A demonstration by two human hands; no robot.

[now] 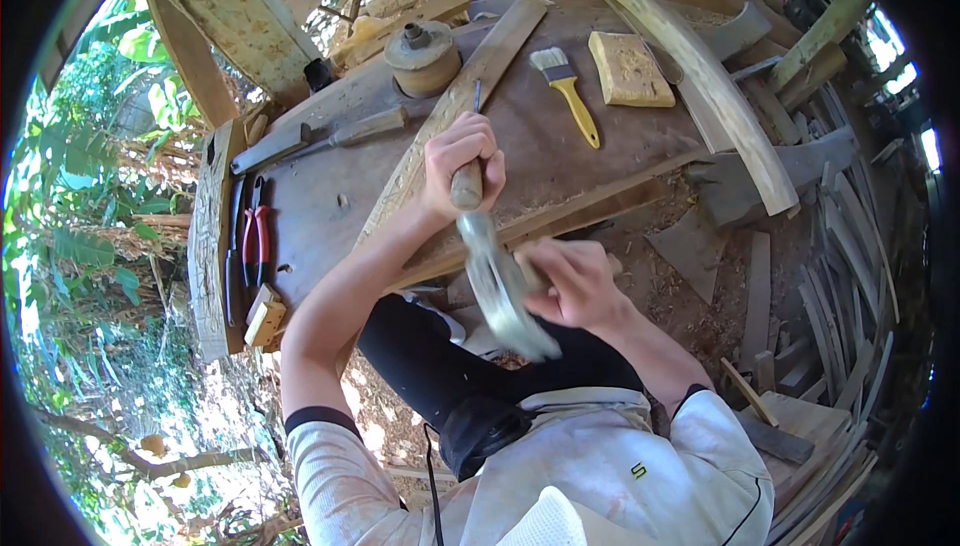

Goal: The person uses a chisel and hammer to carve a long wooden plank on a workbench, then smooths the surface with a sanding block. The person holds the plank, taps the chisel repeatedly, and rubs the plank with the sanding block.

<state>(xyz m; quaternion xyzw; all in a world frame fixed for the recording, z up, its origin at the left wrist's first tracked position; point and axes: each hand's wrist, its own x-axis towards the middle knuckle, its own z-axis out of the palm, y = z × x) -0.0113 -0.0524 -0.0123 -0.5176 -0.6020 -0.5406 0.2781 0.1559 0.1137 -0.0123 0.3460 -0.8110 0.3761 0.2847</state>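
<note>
My left hand (pixel 459 160) is closed around the wooden handle (pixel 467 186) of a chisel, whose thin metal blade (pixel 477 94) points away from me over a long plank (pixel 425 146). Closed as well, my right hand (pixel 572 284) grips a hammer (pixel 497 286); motion smears the hammer's head, mostly its near end. One end of that head lies right by the butt of the chisel handle, and I cannot tell whether they touch. The plank rests slantwise on a brown workbench (pixel 330 196), partly covered by my left hand and forearm.
Farther right on the bench lie a yellow-handled brush (pixel 572 104) and a wooden block (pixel 632 70). A round lidded pot (pixel 421 58) stands at the back. Red-handled pliers (pixel 257 231) lie at the left. A long pole (pixel 700 66) and stacked wood strips (pixel 845 266) crowd the right.
</note>
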